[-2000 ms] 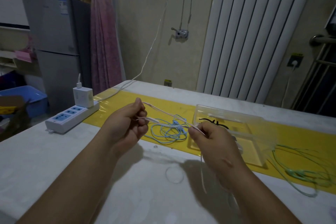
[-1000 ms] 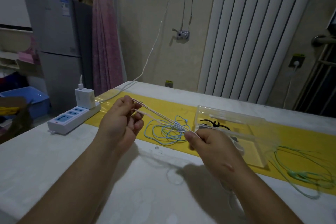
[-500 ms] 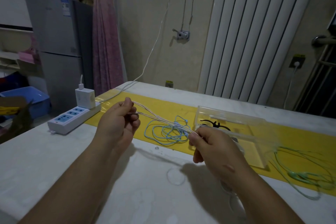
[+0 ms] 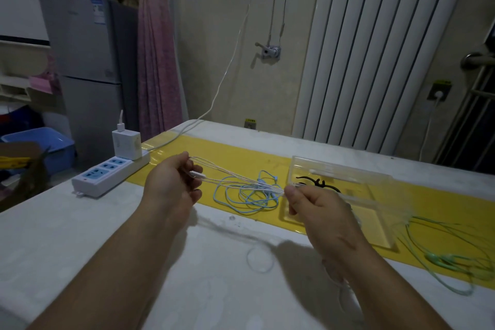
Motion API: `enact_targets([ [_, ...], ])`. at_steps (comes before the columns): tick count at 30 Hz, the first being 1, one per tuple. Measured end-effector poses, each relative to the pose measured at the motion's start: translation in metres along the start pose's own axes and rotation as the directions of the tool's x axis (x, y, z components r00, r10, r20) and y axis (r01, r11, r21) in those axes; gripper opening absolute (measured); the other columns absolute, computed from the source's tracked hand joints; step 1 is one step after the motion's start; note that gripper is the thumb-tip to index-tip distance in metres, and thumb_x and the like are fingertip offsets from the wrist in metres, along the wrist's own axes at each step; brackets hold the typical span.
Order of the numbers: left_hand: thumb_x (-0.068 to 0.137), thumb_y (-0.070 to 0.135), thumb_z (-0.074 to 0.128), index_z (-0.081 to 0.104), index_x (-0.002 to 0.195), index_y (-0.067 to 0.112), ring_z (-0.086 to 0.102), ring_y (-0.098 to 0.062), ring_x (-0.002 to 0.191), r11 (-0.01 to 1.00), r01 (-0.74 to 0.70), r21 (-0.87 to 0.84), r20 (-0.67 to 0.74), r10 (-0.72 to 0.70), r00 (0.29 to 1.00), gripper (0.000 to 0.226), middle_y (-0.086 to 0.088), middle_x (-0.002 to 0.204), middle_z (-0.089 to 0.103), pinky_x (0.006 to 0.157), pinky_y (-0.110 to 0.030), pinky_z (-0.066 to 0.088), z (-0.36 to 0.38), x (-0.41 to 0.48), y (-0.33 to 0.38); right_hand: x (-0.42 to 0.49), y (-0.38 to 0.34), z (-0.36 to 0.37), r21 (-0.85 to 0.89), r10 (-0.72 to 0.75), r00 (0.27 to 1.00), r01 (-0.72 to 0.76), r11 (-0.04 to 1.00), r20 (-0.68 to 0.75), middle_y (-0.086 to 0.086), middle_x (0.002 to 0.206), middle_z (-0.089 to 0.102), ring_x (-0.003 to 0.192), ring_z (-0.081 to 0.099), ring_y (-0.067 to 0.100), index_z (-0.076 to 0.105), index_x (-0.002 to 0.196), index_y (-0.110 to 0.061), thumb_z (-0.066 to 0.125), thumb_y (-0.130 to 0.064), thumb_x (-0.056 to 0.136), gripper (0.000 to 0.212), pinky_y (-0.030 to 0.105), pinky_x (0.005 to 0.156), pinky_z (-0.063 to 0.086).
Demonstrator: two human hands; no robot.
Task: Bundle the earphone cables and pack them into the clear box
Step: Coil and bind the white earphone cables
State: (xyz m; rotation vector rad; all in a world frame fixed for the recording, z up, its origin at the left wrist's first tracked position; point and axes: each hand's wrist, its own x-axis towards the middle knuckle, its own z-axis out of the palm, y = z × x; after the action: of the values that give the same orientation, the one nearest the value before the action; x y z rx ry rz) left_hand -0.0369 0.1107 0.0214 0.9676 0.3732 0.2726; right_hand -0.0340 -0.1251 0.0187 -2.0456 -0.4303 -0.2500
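Observation:
A pale pink-white earphone cable (image 4: 235, 175) is stretched in several folded strands between my hands above the table. My left hand (image 4: 171, 185) grips one end of the folds, with a small white plug poking out by its fingers. My right hand (image 4: 318, 209) pinches the other end, and a loose tail of the cable (image 4: 340, 295) hangs below it. A blue earphone cable (image 4: 249, 195) lies tangled on the yellow strip behind. The clear box (image 4: 375, 182) stands open to the right, with a black tie (image 4: 316, 182) inside. A green earphone cable (image 4: 450, 257) lies right of the box.
A white power strip (image 4: 107, 175) with a charger plugged in sits at the table's left edge, its cord running up the wall. A yellow strip (image 4: 241, 158) crosses the white table (image 4: 80, 236). A radiator and a fridge stand beyond the table.
My hands have drawn farther apart, pulling the folded strands taut. My left hand rose and shifted left; my right hand stayed near the box's front corner.

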Motion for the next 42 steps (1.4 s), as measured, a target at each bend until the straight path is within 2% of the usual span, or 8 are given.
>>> enact_targets([
  [5,0.096,0.029,0.045,0.048,0.054,0.017,0.052,-0.015,0.066,0.969,0.105,-0.225,0.101,-0.084,0.991,0.044,0.001,0.063,0.052,0.065,-0.027,0.034,-0.001,0.0,0.002,-0.001,0.001,0.001,-0.07,0.009,1.0,-0.008,0.998,0.014,-0.015,0.047,0.047,0.046,0.039,0.004,0.052,0.059,-0.01,0.053,-0.038,0.095,0.045,0.027,0.052,0.028],
  [9,0.093,0.044,0.046,0.065,0.097,0.013,0.056,-0.012,0.088,0.946,0.062,-0.317,0.258,0.024,0.966,0.036,0.002,0.088,0.063,0.081,-0.025,0.038,-0.003,0.001,0.004,-0.002,0.002,0.007,-0.167,0.029,0.996,-0.014,0.986,0.087,-0.012,0.047,0.048,0.05,0.041,0.01,0.056,0.066,-0.008,0.051,-0.045,0.093,0.047,0.032,0.057,0.034],
  [15,0.08,0.071,0.041,0.042,0.139,0.04,0.055,-0.037,0.121,0.984,0.034,-0.172,0.476,0.053,0.878,0.067,-0.014,0.133,0.053,0.103,-0.05,0.039,0.007,-0.009,-0.002,-0.005,-0.008,0.011,-0.252,0.044,0.981,0.006,0.968,0.191,-0.022,0.043,0.048,0.044,0.041,0.003,0.059,0.068,-0.007,0.049,-0.043,0.095,0.046,0.03,0.053,0.029],
  [18,0.084,0.066,0.042,0.042,0.136,0.04,0.069,-0.031,0.088,0.97,0.074,-0.231,0.455,0.041,0.89,0.059,-0.014,0.104,0.059,0.086,-0.049,0.052,0.013,-0.012,-0.006,-0.006,-0.008,0.013,-0.241,0.08,0.97,-0.023,0.97,0.231,-0.02,0.042,0.048,0.042,0.042,0.002,0.062,0.069,-0.011,0.049,-0.045,0.095,0.044,0.028,0.052,0.03],
  [22,0.092,0.054,0.043,0.056,0.117,0.028,0.031,-0.013,0.046,0.991,0.083,-0.103,0.376,-0.039,0.926,0.039,-0.001,0.062,0.033,0.051,-0.025,0.037,0.017,-0.014,-0.011,-0.008,-0.009,0.014,-0.206,0.078,0.971,-0.03,0.978,0.228,-0.022,0.048,0.053,0.048,0.046,0.0,0.066,0.075,-0.015,0.051,-0.045,0.094,0.038,0.028,0.055,0.034],
  [27,0.096,0.04,0.042,0.049,0.067,0.015,0.021,-0.01,0.04,0.99,0.085,0.116,0.411,-0.126,0.903,0.039,0.0,0.061,0.029,0.044,-0.021,0.02,0.019,-0.017,-0.02,-0.004,-0.005,0.016,0.044,0.131,0.984,-0.137,0.99,0.122,-0.018,0.045,0.048,0.056,0.043,0.011,0.061,0.083,-0.019,0.049,-0.033,0.093,0.022,0.034,0.065,0.038],
  [36,0.094,0.041,0.042,0.037,0.061,0.017,0.01,-0.015,0.054,0.905,-0.034,0.424,0.535,-0.22,0.816,0.041,-0.002,0.061,0.022,0.045,-0.022,0.013,0.025,-0.031,-0.031,-0.004,-0.003,0.019,0.134,0.083,0.993,-0.093,0.987,0.083,-0.008,0.052,0.042,0.047,0.038,0.009,0.058,0.093,-0.034,0.055,-0.043,0.089,0.011,0.029,0.056,0.032],
  [42,0.085,0.045,0.048,0.037,0.06,0.017,0.011,-0.014,0.054,0.871,-0.094,0.482,0.594,-0.246,0.766,0.039,-0.004,0.062,0.022,0.046,-0.022,0.014,0.024,-0.034,-0.034,-0.005,-0.002,0.019,0.2,0.076,0.983,-0.109,0.974,0.166,-0.018,0.044,0.045,0.042,0.043,0.0,0.056,0.122,-0.041,0.061,-0.048,0.087,0.036,0.017,0.051,0.029],
])
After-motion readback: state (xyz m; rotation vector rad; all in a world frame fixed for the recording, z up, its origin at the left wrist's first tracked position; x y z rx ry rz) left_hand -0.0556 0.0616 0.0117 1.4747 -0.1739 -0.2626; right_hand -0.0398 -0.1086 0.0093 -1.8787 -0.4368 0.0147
